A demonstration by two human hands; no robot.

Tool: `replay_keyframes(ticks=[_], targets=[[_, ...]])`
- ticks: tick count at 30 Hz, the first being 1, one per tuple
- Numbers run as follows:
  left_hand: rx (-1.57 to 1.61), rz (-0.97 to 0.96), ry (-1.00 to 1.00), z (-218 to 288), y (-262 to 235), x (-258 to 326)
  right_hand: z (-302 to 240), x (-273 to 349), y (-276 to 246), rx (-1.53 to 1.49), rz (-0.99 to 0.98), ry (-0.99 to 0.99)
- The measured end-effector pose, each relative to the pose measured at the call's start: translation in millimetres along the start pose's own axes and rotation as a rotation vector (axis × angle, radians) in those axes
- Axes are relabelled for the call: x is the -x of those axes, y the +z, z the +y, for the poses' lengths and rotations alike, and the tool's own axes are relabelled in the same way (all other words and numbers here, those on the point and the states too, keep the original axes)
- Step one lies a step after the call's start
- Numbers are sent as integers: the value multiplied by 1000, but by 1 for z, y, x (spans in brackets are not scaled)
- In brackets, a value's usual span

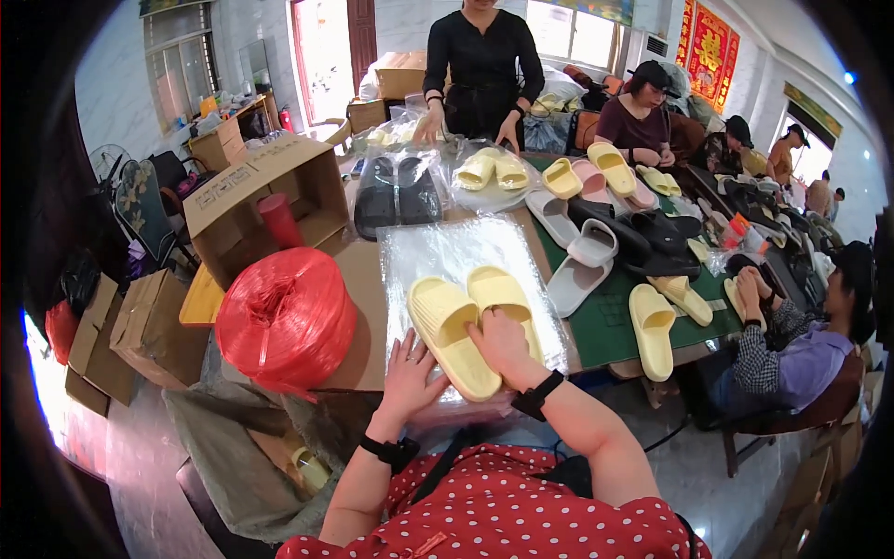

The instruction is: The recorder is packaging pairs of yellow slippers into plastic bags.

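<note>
A pair of pale yellow slide slippers lies in front of me on a stack of clear plastic bags (pixel 410 247). My right hand (pixel 504 347) grips the left slipper (pixel 440 312) by its inner edge, fingers reaching in near the strap. The right slipper (pixel 500 287) sits close beside it, its heel partly covered by that hand. Fingers spread, my left hand (pixel 410 380) rests on the bags just left of the slipper's sole and holds nothing.
Left of the bags sit a large red roll of plastic twine (pixel 286 319) and an open cardboard box (pixel 265 200). Bagged black slippers (pixel 399 191) and bagged yellow slippers (pixel 491 170) lie beyond. Loose slippers cover the green mat (pixel 596 340) at right. A person in black (pixel 482 65) stands opposite.
</note>
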State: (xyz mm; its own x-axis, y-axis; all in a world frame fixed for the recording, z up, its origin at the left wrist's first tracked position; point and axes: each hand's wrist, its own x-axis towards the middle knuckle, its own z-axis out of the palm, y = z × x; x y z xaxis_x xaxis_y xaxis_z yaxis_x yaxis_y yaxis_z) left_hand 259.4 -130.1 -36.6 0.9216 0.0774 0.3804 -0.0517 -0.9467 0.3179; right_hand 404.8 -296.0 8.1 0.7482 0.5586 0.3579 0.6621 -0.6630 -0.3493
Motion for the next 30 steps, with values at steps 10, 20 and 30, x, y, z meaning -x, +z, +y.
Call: replay_keyframes(ticks=[10, 20, 30], targets=[[-11, 3, -4, -2, 0, -2, 1, -9, 9, 11, 18, 104], [34, -26, -22, 2, -1, -1, 40, -19, 13, -65, 54, 118], [-8, -93, -63, 14, -11, 2, 86, 22, -58, -920, 547, 233]])
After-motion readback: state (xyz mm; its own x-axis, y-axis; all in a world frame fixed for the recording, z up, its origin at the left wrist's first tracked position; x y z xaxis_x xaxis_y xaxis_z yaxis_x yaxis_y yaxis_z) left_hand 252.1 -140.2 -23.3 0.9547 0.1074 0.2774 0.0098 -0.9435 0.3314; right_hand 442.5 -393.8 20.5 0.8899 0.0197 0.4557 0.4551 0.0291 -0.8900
